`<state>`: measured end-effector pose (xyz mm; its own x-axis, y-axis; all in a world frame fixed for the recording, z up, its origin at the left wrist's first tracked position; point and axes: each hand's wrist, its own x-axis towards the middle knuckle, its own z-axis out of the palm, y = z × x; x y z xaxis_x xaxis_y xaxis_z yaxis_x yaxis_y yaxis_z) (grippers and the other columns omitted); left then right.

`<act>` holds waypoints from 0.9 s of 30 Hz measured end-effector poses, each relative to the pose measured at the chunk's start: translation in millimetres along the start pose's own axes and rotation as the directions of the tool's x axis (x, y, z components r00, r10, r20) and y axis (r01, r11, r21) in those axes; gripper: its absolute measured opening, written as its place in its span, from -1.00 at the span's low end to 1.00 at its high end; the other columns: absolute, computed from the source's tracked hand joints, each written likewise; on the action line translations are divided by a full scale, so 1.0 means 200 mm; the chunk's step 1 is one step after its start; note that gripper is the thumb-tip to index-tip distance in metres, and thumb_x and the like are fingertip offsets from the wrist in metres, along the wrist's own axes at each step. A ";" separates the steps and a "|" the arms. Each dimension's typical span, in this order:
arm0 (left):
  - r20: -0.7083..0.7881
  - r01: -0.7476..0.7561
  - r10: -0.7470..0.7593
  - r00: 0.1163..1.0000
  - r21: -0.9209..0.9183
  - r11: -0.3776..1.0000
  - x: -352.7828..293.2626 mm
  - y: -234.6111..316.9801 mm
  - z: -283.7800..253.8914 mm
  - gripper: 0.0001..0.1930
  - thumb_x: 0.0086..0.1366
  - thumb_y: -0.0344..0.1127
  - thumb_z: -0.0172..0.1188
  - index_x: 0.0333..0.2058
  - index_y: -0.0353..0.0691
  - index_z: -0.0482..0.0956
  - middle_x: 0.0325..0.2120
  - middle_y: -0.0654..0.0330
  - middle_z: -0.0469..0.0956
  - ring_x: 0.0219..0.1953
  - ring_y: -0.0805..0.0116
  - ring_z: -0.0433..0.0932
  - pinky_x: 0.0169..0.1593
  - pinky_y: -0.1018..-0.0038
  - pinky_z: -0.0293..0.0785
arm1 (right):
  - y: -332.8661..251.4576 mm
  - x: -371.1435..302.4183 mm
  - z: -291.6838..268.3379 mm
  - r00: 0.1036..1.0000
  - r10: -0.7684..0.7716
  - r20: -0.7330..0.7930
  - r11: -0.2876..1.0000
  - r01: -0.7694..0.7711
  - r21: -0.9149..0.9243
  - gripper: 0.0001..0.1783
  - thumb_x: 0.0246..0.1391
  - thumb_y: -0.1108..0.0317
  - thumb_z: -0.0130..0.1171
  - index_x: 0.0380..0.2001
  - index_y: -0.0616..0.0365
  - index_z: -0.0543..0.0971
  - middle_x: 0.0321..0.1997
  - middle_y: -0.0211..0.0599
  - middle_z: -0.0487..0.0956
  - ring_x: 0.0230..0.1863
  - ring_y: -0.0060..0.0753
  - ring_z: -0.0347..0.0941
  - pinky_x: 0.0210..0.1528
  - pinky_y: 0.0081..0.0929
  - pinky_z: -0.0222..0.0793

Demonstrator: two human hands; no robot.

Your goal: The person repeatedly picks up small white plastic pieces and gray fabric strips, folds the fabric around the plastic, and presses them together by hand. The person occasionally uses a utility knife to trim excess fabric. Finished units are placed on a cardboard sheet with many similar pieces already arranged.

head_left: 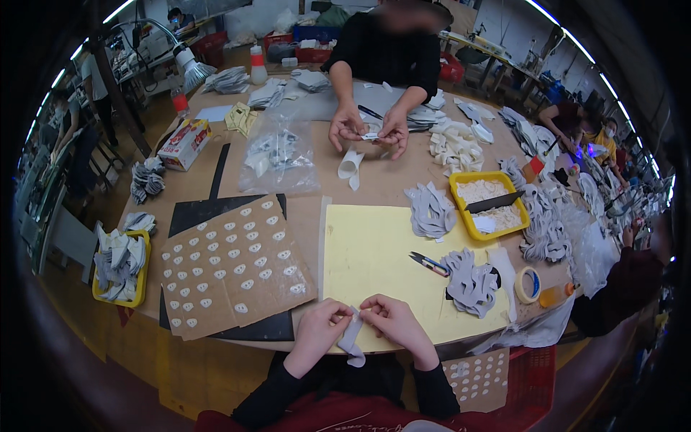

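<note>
Close to my body, at the table's near edge, a narrow grey fabric strip (350, 340) hangs between my hands. My left hand (322, 327) pinches its upper end from one side, and my right hand (394, 322) pinches it from the other. The strip's lower end curls downward past the table edge. Beneath and beyond my hands lies a yellow sheet (374, 252). To the left, a brown cardboard sheet (234, 266) carries rows of small white oval pieces. Thread snips (430, 263) rest beside a pile of grey strips (471, 283) to my right.
A yellow basket (461, 205) holds pale pieces and a dark bar; another yellow basket (142, 281) of fabric stands left. Tape (527, 285) and an orange bottle (557, 295) sit right. Across the table, a co-worker's hands (371, 129) handle a small white piece.
</note>
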<state>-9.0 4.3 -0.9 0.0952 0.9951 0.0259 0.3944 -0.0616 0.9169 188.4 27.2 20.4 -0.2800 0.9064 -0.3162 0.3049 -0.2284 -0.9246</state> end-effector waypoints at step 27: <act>-0.022 -0.070 0.070 0.997 0.008 0.998 -0.02 0.02 0.00 -0.89 0.17 -0.47 0.33 -0.31 -0.31 0.65 -0.38 0.17 0.62 -0.40 0.37 0.66 -0.30 0.51 0.55 | -0.45 1.02 -0.42 0.985 -0.088 -0.150 0.741 0.165 0.651 -0.58 0.29 0.15 0.22 0.05 0.24 0.54 -0.09 -0.34 0.56 -0.16 -0.56 0.48 -0.13 -0.58 0.46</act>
<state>-8.5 0.8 2.8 0.1021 0.9898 0.0991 0.3945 -0.1317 0.9094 180.9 262.0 57.2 -0.1659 0.9660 -0.1985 -0.4132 -0.2508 -0.8754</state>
